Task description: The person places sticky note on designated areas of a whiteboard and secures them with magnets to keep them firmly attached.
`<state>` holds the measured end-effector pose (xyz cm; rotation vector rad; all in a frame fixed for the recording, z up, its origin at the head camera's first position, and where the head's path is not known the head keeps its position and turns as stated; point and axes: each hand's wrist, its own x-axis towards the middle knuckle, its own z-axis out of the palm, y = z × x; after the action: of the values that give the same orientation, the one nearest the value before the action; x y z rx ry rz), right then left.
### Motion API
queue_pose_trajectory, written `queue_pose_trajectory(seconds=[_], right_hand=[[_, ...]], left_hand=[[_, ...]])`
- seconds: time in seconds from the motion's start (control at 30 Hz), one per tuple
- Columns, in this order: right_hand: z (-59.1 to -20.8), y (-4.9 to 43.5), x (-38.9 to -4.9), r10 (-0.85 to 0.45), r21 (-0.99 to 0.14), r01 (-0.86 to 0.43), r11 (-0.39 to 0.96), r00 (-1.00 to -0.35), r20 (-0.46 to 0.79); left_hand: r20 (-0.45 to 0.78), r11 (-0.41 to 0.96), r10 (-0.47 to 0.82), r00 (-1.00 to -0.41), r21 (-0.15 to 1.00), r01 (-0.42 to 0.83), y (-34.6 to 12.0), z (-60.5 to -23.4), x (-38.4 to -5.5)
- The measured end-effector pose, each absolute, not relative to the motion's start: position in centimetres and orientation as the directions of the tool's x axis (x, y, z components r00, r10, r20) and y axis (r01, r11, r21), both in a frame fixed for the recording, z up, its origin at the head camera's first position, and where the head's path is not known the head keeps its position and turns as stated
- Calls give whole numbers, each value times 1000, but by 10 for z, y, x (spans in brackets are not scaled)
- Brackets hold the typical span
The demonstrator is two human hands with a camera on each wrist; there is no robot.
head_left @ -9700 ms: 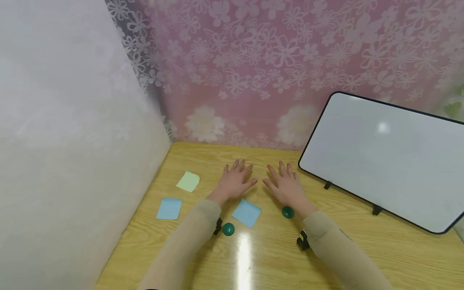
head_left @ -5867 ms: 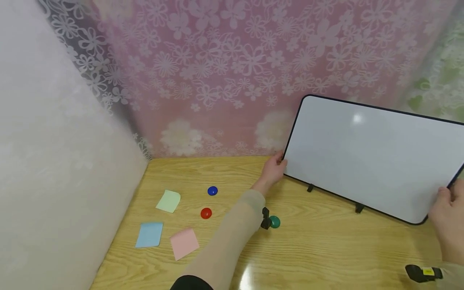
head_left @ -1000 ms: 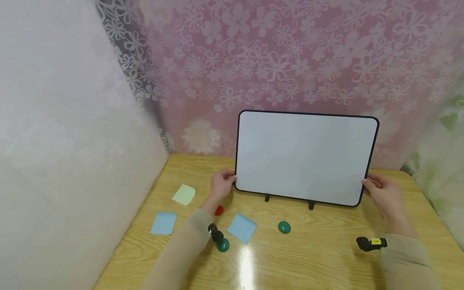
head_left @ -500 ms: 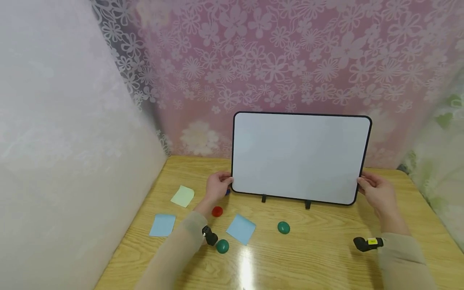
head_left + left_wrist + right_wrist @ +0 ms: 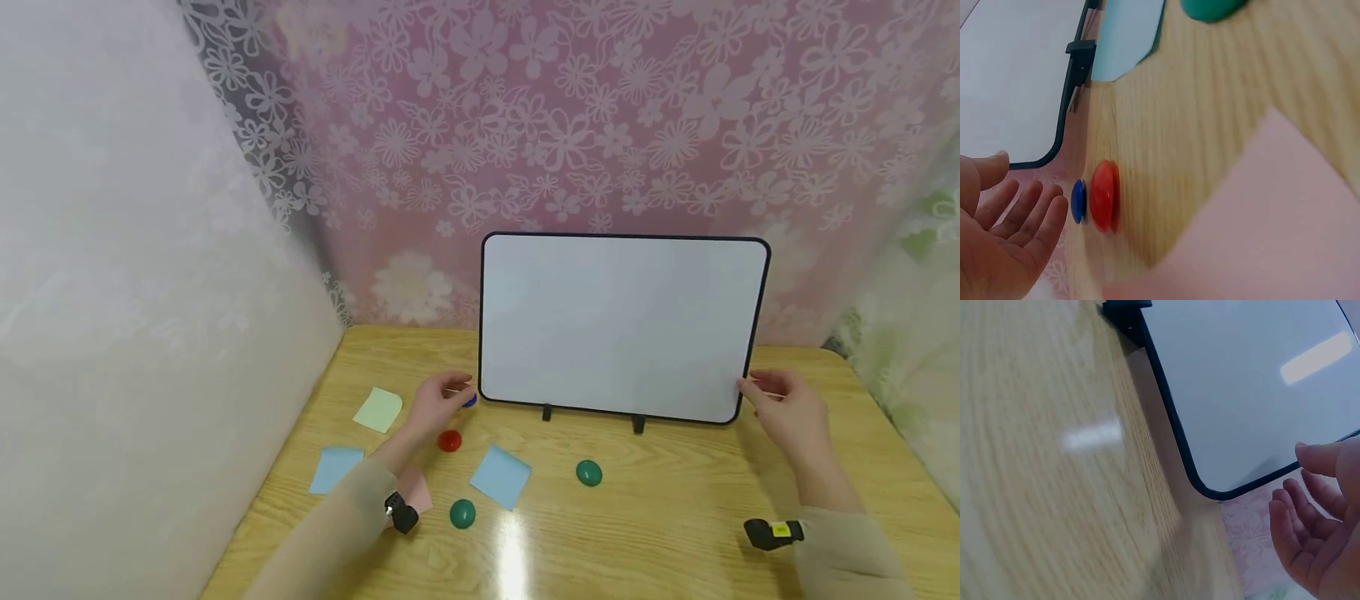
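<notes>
The person's left grip (image 5: pixel 437 402) is released, its fingers loosely bent and apart from the lower left corner of the whiteboard (image 5: pixel 622 325). The right grip (image 5: pixel 791 417) is relaxed too and grasps nothing, its thumb tip overlapping the board's right edge; whether it touches is unclear. Between them, the whiteboard stands upright on the counter (image 5: pixel 660 517), on two black feet (image 5: pixel 547 412). Near the left thumb lies a blue disc (image 5: pixel 1078 201), with a red domed disc (image 5: pixel 450 441) just beside it. Nearer the person are a blue sticky note (image 5: pixel 501 477) and two green domed discs, one left (image 5: pixel 462 514) and one right (image 5: pixel 588 473) of it. A pink sticky note (image 5: pixel 417 490) lies partly hidden by the left forearm. Farther left are a pale yellow-green sticky note (image 5: pixel 378 410) and another blue one (image 5: pixel 336 470). Behind hangs a pink floral curtain (image 5: pixel 600 108).
</notes>
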<state>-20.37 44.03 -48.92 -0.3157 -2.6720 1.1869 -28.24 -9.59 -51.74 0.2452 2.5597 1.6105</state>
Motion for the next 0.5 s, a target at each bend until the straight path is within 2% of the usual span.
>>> queue_pose_trajectory(seconds=[0.07,0.2,0.3,0.5], right_hand=[[-488,438,-198,248,-682,134,720,-966,72],[-485,430,-190,104,-596,92,797,-994,-14],[-484,420,-188,8,-588,48,807,-997,-71],[-488,398,-189,-111,-603,-46,797,-991,-72]], left_hand=[[-18,425,206,-978,902,73,-104,-516,-277],[-18,426,200,-980,902,71,-124,-515,-269],[-4,433,170,-985,899,71,-138,-516,-269],[10,450,125,-992,890,66,-163,-515,-267]])
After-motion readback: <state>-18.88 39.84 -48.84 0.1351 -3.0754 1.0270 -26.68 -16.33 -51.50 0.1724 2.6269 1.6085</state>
